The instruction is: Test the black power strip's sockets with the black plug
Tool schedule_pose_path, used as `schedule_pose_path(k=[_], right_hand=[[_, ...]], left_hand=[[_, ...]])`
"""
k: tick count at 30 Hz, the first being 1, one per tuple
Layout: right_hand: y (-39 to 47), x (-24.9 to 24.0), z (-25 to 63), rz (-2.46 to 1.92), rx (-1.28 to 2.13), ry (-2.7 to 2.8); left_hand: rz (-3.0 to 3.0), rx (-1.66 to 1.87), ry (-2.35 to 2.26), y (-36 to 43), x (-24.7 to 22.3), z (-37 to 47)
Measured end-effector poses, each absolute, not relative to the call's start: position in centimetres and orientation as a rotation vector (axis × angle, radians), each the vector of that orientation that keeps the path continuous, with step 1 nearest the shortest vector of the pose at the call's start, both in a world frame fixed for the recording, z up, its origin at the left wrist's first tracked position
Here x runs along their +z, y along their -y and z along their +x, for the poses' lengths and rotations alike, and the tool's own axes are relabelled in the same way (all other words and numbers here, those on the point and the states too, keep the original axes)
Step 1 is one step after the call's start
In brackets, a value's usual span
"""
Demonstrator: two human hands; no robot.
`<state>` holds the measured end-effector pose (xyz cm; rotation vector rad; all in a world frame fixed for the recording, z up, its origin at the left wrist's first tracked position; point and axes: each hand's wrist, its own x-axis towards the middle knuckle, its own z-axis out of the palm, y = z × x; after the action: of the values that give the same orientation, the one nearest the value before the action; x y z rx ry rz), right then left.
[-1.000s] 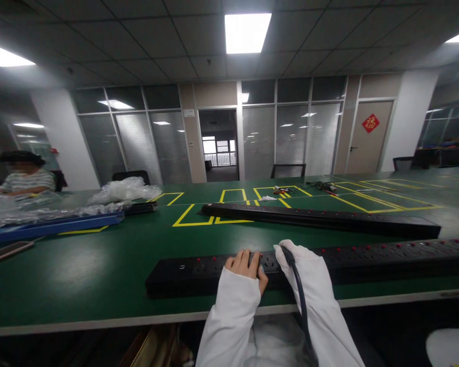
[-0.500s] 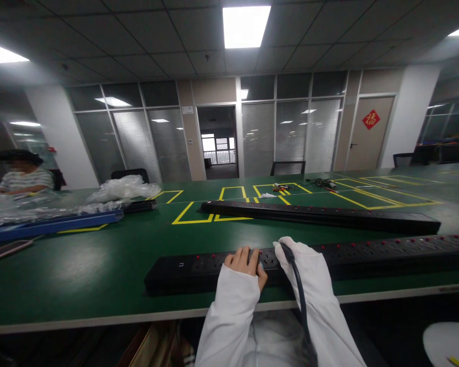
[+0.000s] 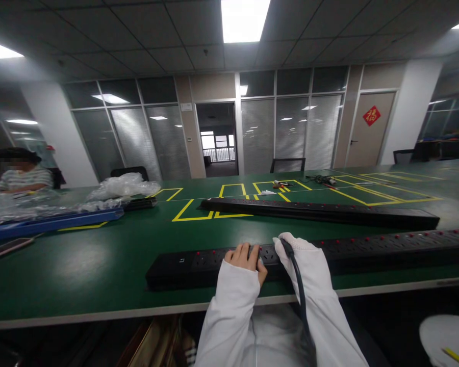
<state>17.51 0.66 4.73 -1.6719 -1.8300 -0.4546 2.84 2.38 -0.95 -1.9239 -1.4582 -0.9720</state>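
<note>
Left hand (image 3: pixel 247 259) and right hand (image 3: pixel 296 255) (gripping a cable (image 3: pixel 300 295)) rest on the power strip (image 3: pixel 329 252).

Black strips on my green bench

I see a black power strip (image 3: pixel 367 250) dotted with red switches, a green table (image 3: pixel 80 265) marked with yellow tape outlines (image 3: pixel 193 216), my white sleeves (image 3: pixel 233 306), a blue tray (image 3: pixel 49 223), and a co-worker's striped shirt (image 3: pixel 21 179).

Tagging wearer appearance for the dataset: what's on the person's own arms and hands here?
Both arms are in long, loose white sleeves. The left hand is bare past the cuff, fingers uncovered. The right hand is wrapped entirely in white fabric, a glove or drawn-down sleeve; which one cannot be told. A dark cable runs along the right sleeve to that hand. No markings or logos are visible.
</note>
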Motion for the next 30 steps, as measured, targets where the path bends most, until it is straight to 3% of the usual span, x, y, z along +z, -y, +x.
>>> schedule_pose_path(k=[30], right_hand=[[-0.3, 4.4, 17.7, -1.639, -0.474, 1.835]], left_hand=[[-2.131, -0.743, 1.526, -3.5, -0.4, 7.0]])
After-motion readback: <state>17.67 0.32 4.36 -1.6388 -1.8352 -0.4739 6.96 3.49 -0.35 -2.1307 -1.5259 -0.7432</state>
